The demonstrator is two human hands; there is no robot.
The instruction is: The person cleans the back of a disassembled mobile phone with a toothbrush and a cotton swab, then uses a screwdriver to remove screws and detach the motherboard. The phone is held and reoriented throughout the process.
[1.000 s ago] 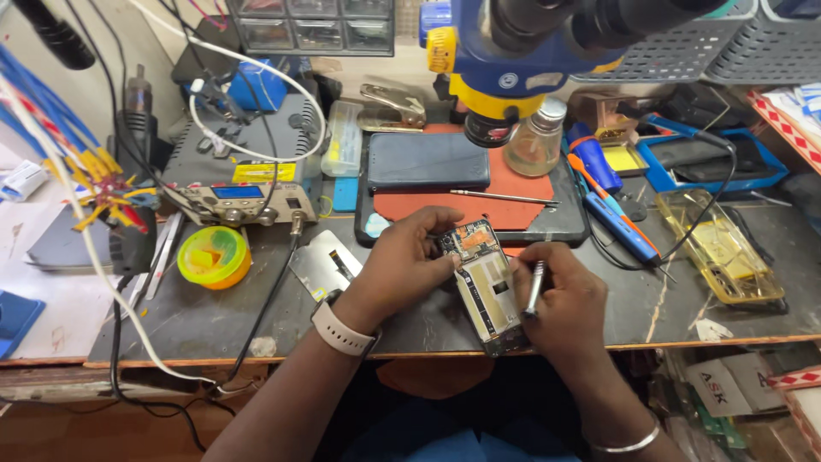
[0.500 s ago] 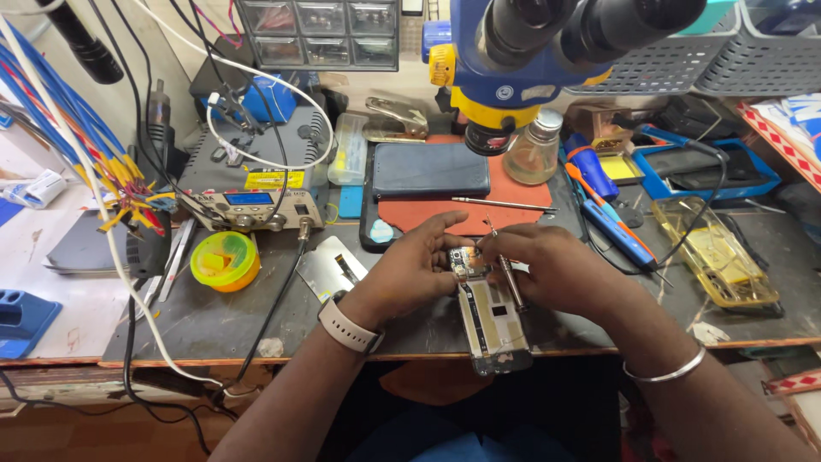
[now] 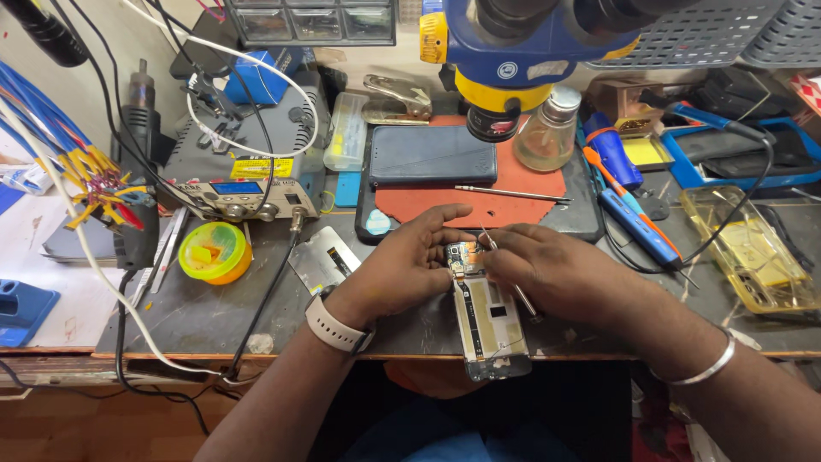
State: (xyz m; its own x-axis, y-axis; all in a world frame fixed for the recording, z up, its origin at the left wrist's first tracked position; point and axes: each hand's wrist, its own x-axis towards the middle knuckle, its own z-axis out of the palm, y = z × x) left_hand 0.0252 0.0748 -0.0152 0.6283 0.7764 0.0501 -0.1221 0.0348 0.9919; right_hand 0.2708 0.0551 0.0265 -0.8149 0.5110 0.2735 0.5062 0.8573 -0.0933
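Observation:
An opened phone (image 3: 489, 318) with its back cover off lies lengthwise at the bench's front edge, its lower end past the edge. My left hand (image 3: 402, 261) cups the phone's upper left side, thumb by the circuit board (image 3: 464, 257). My right hand (image 3: 556, 274) rests over the upper right of the phone and grips thin metal tweezers (image 3: 523, 299), whose tip sits at the board near the top. A watch is on my left wrist, a metal bangle on my right.
A microscope head (image 3: 522, 51) hangs over a red mat (image 3: 522, 192) with a dark phone (image 3: 432, 154) and a metal rod (image 3: 513, 194). A glass bottle (image 3: 547, 128), soldering station (image 3: 248, 184), yellow tin (image 3: 214, 252), metal plate (image 3: 323, 261), blue tools (image 3: 633, 214) and yellow tray (image 3: 753, 252) surround it.
My right hand has gone from beside the phone's lower right up to its top, close to my left hand, with the tool tip now at the board. The view shifted slightly.

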